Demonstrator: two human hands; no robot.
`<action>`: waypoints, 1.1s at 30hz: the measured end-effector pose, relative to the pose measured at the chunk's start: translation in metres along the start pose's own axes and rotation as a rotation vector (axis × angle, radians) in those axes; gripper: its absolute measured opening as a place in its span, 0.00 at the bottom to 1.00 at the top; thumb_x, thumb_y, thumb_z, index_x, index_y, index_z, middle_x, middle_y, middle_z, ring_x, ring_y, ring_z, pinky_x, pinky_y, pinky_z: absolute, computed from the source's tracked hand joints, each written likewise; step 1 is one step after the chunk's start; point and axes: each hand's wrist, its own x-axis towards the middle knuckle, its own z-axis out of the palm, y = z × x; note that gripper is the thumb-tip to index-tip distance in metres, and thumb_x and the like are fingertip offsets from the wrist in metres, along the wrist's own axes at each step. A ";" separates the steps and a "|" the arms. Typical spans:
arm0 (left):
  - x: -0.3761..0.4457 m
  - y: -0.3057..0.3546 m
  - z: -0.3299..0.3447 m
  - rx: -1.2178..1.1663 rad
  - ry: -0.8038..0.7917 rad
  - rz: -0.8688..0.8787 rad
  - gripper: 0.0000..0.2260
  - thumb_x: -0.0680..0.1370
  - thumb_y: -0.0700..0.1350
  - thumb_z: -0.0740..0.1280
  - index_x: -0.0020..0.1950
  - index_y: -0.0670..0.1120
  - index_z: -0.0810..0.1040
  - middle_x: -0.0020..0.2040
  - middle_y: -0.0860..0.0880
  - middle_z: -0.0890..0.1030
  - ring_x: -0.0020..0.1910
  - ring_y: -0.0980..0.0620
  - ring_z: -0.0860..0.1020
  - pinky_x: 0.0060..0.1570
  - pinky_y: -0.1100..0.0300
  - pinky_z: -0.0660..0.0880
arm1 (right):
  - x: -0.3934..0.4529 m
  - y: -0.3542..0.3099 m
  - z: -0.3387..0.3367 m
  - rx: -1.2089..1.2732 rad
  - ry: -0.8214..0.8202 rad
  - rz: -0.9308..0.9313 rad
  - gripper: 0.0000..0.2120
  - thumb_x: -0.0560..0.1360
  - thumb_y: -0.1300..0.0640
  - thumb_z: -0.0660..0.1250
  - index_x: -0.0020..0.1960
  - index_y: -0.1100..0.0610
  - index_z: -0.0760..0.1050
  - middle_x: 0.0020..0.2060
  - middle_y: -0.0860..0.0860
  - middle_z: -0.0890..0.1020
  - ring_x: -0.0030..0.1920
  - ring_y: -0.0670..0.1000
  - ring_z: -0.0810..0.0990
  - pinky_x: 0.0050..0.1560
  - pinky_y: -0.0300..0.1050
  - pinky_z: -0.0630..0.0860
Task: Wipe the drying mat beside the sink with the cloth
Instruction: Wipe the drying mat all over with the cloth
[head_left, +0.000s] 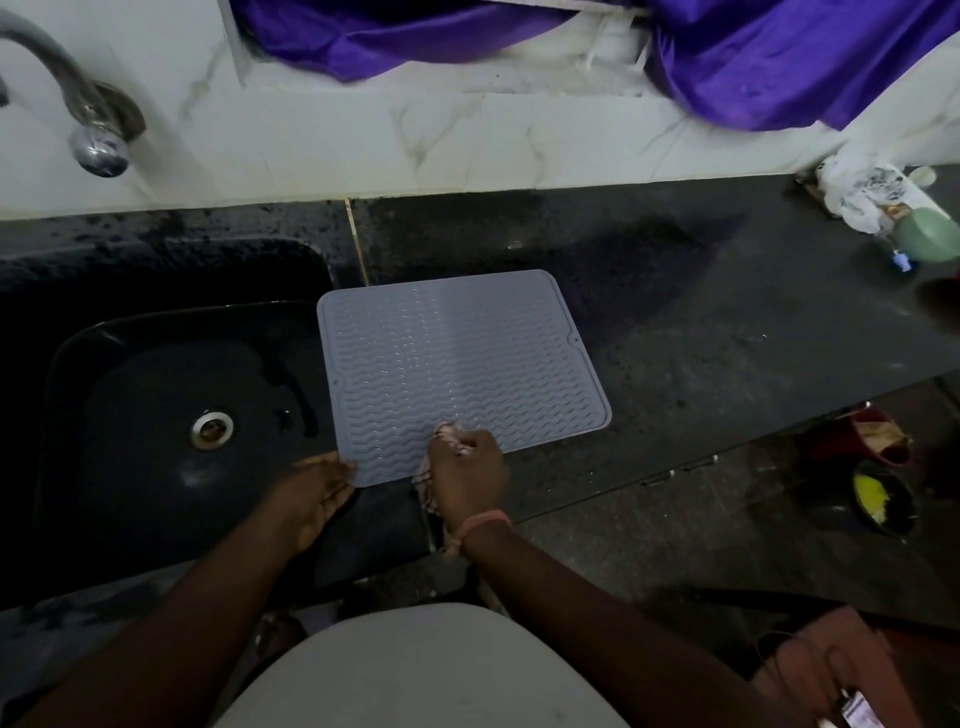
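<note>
Dark table (675, 338) by the sink (171, 395): mat (457, 358) lies flat.
My left hand (311, 493) pins its corner with loose fingers; right hand (467, 475) grips the cloth (449, 434) at its near edge. It looks floppy, slippery.

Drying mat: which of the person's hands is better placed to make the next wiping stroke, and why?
Right. The right hand grips the cloth on the mat; the left hand only steadies its near corner.
</note>
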 end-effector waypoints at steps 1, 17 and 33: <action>-0.001 0.001 0.000 0.002 -0.005 0.005 0.11 0.78 0.32 0.66 0.58 0.40 0.80 0.56 0.44 0.84 0.51 0.51 0.82 0.47 0.62 0.79 | -0.003 0.000 0.006 -0.002 -0.050 -0.018 0.10 0.72 0.50 0.74 0.49 0.55 0.79 0.41 0.47 0.82 0.43 0.48 0.81 0.42 0.30 0.74; 0.018 0.101 0.013 0.775 -0.142 0.525 0.40 0.72 0.32 0.75 0.79 0.46 0.62 0.75 0.44 0.67 0.72 0.46 0.70 0.68 0.53 0.72 | 0.139 -0.067 -0.089 0.034 0.229 0.025 0.18 0.79 0.47 0.67 0.53 0.62 0.82 0.48 0.61 0.86 0.51 0.61 0.84 0.53 0.51 0.80; 0.062 0.089 0.017 0.968 0.103 0.537 0.20 0.82 0.56 0.62 0.65 0.41 0.78 0.65 0.39 0.76 0.59 0.48 0.80 0.57 0.56 0.78 | 0.051 -0.099 0.095 -0.593 -0.588 -0.587 0.10 0.76 0.52 0.66 0.54 0.55 0.79 0.48 0.53 0.83 0.49 0.55 0.83 0.52 0.49 0.80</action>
